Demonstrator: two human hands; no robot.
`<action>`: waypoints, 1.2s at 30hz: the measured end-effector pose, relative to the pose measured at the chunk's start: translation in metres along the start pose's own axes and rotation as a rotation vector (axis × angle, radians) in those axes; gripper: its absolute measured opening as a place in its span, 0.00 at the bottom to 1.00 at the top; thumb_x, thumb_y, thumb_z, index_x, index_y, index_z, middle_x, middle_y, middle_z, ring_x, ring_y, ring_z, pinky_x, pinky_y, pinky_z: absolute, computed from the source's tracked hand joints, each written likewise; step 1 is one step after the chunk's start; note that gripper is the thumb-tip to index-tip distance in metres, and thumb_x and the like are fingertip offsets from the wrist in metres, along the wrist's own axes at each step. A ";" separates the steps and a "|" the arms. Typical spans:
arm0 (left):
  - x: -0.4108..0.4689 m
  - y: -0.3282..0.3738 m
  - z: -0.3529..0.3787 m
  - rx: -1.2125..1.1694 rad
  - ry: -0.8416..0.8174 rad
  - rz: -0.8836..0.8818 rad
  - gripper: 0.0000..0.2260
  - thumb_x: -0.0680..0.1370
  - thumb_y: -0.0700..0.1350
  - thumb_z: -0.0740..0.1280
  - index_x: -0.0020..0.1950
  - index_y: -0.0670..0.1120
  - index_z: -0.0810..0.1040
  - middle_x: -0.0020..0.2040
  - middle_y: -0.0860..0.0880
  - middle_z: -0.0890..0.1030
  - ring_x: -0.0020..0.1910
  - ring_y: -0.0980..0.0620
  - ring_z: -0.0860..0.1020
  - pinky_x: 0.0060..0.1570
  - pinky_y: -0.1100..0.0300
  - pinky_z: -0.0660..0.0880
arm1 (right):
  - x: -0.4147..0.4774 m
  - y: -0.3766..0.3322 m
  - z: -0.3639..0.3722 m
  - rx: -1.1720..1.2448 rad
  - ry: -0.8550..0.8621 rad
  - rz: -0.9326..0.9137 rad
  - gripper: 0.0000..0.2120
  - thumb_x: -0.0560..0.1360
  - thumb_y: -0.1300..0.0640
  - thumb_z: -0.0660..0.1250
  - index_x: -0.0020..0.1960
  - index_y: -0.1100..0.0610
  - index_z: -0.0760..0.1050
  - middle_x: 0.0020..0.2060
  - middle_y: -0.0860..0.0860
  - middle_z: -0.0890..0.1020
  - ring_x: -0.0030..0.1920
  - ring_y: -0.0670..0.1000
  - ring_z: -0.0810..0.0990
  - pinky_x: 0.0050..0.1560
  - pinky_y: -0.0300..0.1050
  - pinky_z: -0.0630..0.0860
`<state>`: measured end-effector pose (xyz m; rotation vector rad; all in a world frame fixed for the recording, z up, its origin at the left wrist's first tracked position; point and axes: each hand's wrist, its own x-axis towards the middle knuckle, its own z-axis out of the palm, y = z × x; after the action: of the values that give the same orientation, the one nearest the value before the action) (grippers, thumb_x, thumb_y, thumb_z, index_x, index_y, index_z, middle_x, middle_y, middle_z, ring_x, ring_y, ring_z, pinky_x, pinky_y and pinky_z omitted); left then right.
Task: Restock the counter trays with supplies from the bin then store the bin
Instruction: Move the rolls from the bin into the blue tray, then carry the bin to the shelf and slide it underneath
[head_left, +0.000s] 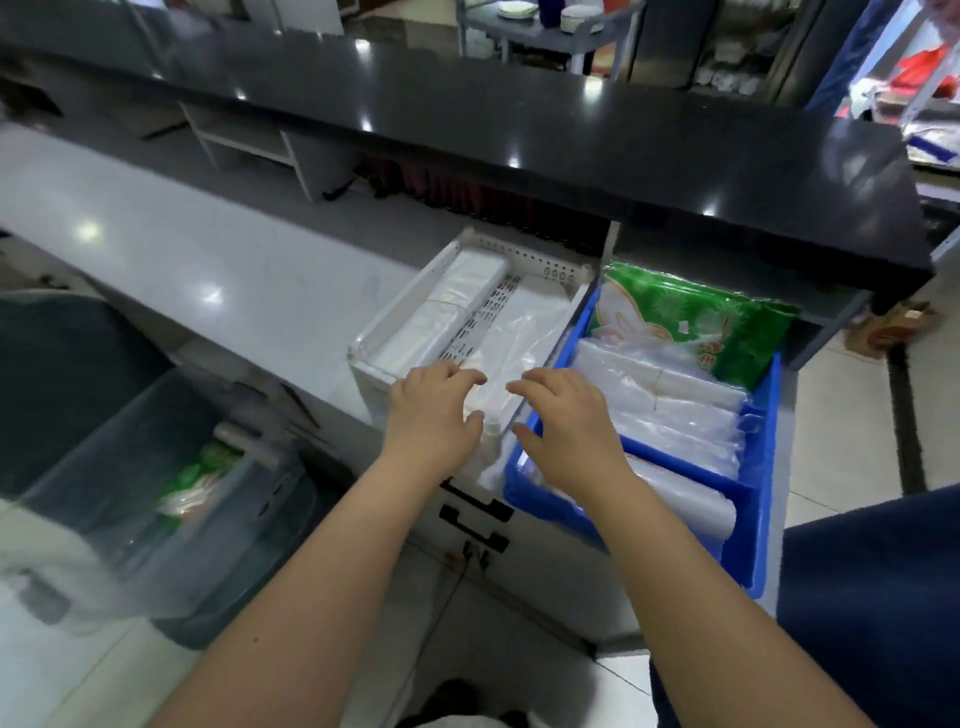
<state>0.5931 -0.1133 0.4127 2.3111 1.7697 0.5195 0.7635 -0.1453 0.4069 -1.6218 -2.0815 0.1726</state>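
A white perforated tray (374, 332) sits on the counter with a flat white pack in its left compartment. A bundle of clear plastic bags (514, 332) lies in its right compartment, its near end hanging over the tray's front edge. My left hand (431, 410) and my right hand (563, 415) flank that near end, their loosely bent fingertips touching the bags. To the right, a blue tray (758, 519) holds clear bag stacks and a green pack (696, 322). Down at the left stands the translucent bin (130, 415) with a green pack (202, 478) inside.
A black upper counter ledge (519, 140) overhangs the back of both trays. The grey worktop (182, 260) stretches off to the left. Black drawer handles (475, 512) sit below the trays. A dark blue garment (872, 597) fills the lower right.
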 end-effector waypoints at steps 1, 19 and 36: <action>-0.005 -0.011 -0.007 0.013 0.019 -0.042 0.18 0.72 0.49 0.67 0.62 0.54 0.76 0.59 0.51 0.77 0.59 0.46 0.72 0.59 0.48 0.67 | 0.006 -0.010 0.004 0.019 0.005 -0.031 0.20 0.69 0.58 0.73 0.61 0.56 0.77 0.58 0.53 0.79 0.59 0.58 0.74 0.59 0.54 0.68; -0.192 -0.288 -0.147 0.111 0.232 -0.485 0.17 0.71 0.52 0.68 0.60 0.58 0.76 0.56 0.52 0.77 0.58 0.46 0.71 0.55 0.48 0.68 | 0.046 -0.296 0.120 0.081 -0.013 -0.450 0.20 0.65 0.59 0.76 0.57 0.57 0.79 0.52 0.54 0.82 0.52 0.59 0.78 0.52 0.55 0.75; -0.240 -0.526 -0.205 0.016 0.144 -0.495 0.19 0.72 0.52 0.68 0.63 0.56 0.74 0.59 0.51 0.75 0.59 0.47 0.71 0.58 0.50 0.67 | 0.071 -0.497 0.276 0.062 -0.206 -0.366 0.21 0.68 0.58 0.74 0.60 0.57 0.78 0.56 0.53 0.80 0.57 0.57 0.76 0.57 0.57 0.72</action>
<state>-0.0112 -0.2138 0.3772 1.7761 2.3123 0.5894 0.1910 -0.1659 0.3811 -1.2030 -2.4610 0.2848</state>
